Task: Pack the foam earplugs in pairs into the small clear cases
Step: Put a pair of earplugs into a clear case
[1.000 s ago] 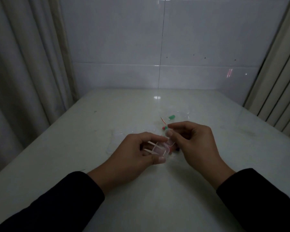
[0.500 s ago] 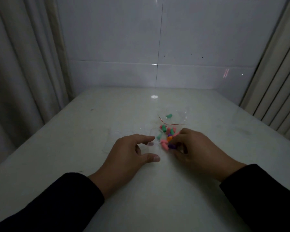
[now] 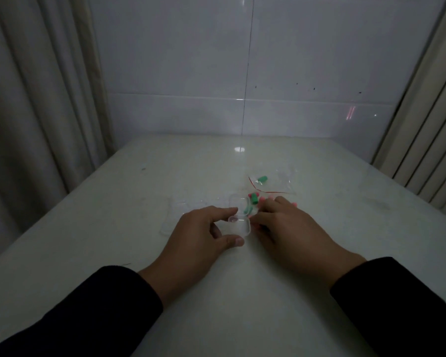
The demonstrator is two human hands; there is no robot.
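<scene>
Currently the left hand (image 3: 198, 235) holds a small clear square plastic case (image 3: 239, 225) on the pale glossy worktop (image 3: 113, 228), forefinger curled at its far edge and thumb at its near edge. The case's hinged lid (image 3: 238, 203) lies open on the far side. Right hand (image 3: 289, 228) rests palm-down just right of the case, its fingers (image 3: 281, 202) curved over a loose heap of green and pink foam earplugs (image 3: 254, 199); cannot tell whether they pinch one. One green foam earplug (image 3: 262, 179) lies farther back inside a clear zip bag with a red seal line (image 3: 273, 181). More clear cases (image 3: 175, 204), faint, sit left of the hands. Both sleeves are dark.
</scene>
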